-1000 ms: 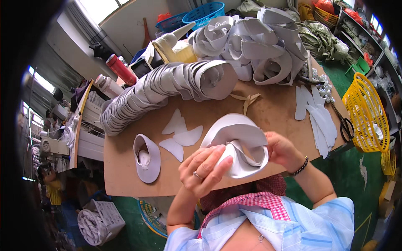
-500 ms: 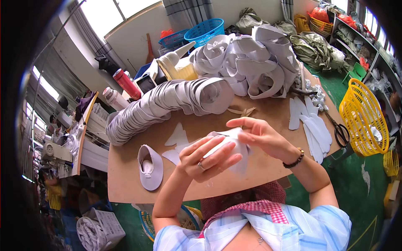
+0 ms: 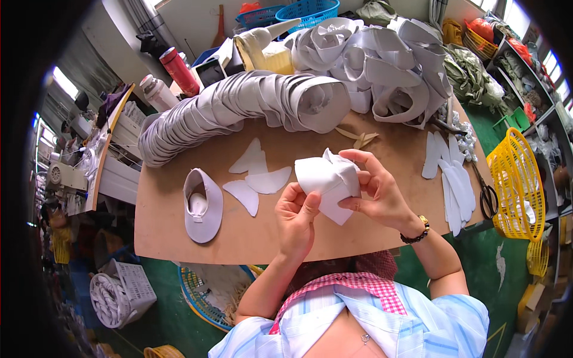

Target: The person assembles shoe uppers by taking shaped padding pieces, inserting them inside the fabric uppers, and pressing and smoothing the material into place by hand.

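Above the near middle of the table, both of my hands hold a white shoe upper (image 3: 319,178), curved at its left and with a flap hanging below. My left hand (image 3: 296,219) pinches its lower left edge, thumb in front. At its right side, my right hand (image 3: 382,194) grips it between thumb and fingers. Loose white cut pieces (image 3: 268,180) lie flat on the table to the left of my hands. Farther left stands a single white shoe upper (image 3: 203,212) with its opening upward. Beyond them curves a long row of nested shoe uppers (image 3: 239,110).
A heap of white uppers (image 3: 382,65) covers the table's back. At the right lie white strips (image 3: 456,191) and black-handled scissors (image 3: 488,200). Bottles (image 3: 180,71) stand back left. A yellow basket (image 3: 516,185) is beside the table's right edge; a blue basket (image 3: 209,298) stands below its front.
The shoe upper has been turned, so its curved face and flap now show. My left hand has shifted from spread across it to pinching its lower edge. The head view has shifted slightly.
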{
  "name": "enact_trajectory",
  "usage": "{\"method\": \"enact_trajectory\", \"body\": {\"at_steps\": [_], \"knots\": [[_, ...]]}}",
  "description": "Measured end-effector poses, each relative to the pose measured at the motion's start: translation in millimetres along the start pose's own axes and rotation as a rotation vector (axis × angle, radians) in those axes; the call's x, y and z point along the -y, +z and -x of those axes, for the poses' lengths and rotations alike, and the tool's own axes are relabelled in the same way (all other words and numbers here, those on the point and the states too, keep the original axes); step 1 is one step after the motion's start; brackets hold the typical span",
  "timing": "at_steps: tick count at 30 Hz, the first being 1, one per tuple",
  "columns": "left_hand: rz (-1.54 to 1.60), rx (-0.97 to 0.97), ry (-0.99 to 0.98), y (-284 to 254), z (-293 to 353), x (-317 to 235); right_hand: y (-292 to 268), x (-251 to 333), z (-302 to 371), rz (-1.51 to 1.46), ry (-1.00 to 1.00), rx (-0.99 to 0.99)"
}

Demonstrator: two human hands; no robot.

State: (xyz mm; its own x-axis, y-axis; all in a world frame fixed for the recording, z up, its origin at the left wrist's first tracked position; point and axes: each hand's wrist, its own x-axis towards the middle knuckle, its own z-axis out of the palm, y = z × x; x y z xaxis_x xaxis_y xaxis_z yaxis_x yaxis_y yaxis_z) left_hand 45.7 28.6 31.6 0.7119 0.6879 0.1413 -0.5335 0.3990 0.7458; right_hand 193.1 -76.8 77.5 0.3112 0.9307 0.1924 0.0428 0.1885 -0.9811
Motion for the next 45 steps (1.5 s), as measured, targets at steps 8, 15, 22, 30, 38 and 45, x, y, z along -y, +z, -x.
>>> {"method": "enact_trajectory", "body": {"at_steps": [8, 15, 22, 30, 38, 45], "knots": [[-0.022, 0.184, 0.091, 2.3, -3.3, -4.0, -16.8, 8.5, 5.0, 0.189, -0.193, 0.111], [0.085, 0.035, -0.151, 10.8, -3.2, -5.8, -2.3, 17.6, 8.7, 1.013, -0.696, -0.189], [0.002, 0.142, -0.023, 3.3, 0.5, -12.6, -35.6, 12.1, 25.4, 0.507, -0.212, -0.139], [-1.348, 0.61, 0.566, 17.3, 13.5, -15.9, -41.8, 6.3, 3.6, -0.17, 0.3, 0.16], [-2.062, 0.742, 0.653, -7.9, 33.6, 29.8, -37.1, -36.1, 15.0, -0.084, 0.117, -0.474], [-1.885, 0.826, 0.484, -23.9, 27.8, -4.0, 14.6, -18.6, 62.3, 1.381, -0.422, 0.201]]}}
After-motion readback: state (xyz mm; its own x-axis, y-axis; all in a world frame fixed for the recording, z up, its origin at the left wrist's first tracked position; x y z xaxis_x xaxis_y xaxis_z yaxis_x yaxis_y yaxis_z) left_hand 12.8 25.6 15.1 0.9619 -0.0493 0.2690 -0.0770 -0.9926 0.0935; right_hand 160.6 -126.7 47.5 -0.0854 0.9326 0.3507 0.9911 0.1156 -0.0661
